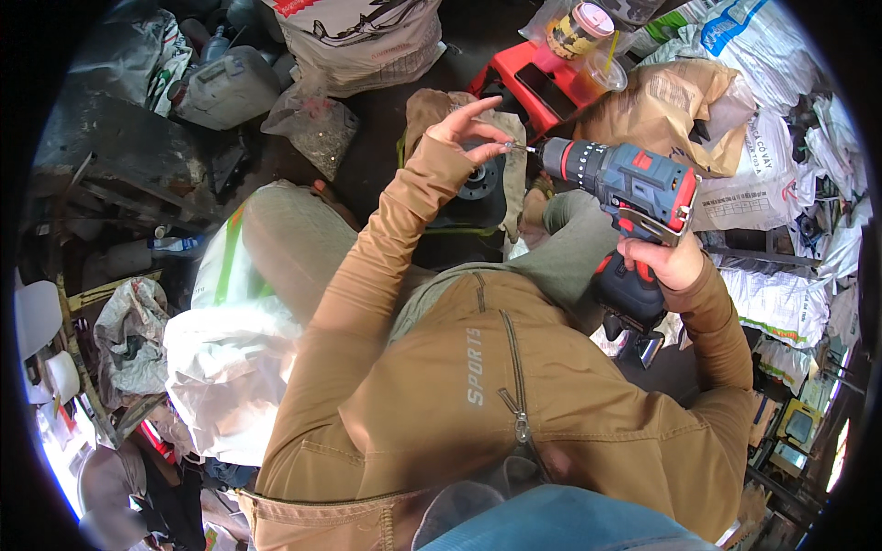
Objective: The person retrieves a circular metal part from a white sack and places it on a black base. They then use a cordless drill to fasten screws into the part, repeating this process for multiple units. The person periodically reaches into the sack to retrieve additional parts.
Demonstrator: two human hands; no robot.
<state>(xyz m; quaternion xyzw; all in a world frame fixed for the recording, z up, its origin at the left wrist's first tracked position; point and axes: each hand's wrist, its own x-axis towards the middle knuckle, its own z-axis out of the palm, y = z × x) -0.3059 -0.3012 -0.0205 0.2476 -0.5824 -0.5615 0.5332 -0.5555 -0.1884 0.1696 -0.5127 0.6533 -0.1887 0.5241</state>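
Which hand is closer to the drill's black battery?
Right. The right hand grips the cordless drill right beside the battery; the left hand is farther off, past the chuck.

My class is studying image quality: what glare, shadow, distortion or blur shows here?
In the head view, glare washes out parts of the white plastic bag; the area left of the grey jerrycan is dim; fisheye distortion bows the scene within a black rim; the cordless drill looks fairly sharp.
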